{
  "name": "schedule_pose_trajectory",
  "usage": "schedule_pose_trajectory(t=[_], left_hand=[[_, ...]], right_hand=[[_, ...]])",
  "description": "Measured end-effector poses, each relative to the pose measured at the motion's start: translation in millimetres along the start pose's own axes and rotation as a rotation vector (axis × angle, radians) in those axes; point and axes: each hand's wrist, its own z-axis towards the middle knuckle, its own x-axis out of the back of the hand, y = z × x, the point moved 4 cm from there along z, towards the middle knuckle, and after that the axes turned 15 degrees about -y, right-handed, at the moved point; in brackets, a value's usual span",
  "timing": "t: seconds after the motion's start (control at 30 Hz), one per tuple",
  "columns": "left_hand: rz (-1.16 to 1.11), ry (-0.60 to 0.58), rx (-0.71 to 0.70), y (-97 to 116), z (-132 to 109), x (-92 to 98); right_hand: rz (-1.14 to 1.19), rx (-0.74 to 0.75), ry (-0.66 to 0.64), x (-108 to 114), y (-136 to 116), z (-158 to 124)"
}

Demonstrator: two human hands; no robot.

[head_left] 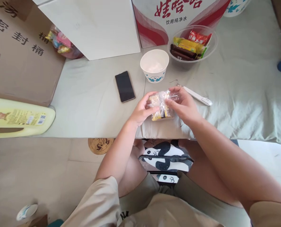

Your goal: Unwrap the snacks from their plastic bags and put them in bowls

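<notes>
The left hand and right hand pinch 1 plastic-wrapped packet over the surface, near its front edge; its contents seem not yet out (any tear, I cannot tell). Beyond: 1 slim white tool, 1 phone, 2 paper bowls, 1 clear bowl of packaged snacks.

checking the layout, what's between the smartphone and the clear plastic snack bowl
A white, teal-patterned paper bowl stands between them, as the head view shows.
</notes>
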Motion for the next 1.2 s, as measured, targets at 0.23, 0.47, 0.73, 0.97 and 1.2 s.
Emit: schedule_pose_trajectory(t=[0.23,0.47,0.73,0.97,1.2], left_hand=[[0.007,0.33,0.013,-9,2,23.1],[0.049,0.336,-0.039,-11,6,17.0],[0.066,0.314,-0.196,-4,14,-5.2],[-0.267,0.506,-0.18,4,6,12.2],[-0.173,0.378,-0.102,0,6,-2.1]], right_hand=[[-0.838,-0.056,0.347,60,7,-12],[-0.768,-0.182,0.284,73,7,-33],[-0.671,0.075,0.017,3,-16,-33],[-0.906,-0.061,-0.018,20,-5,-27],[-0.959,-0.17,0.243,63,3,-34]])
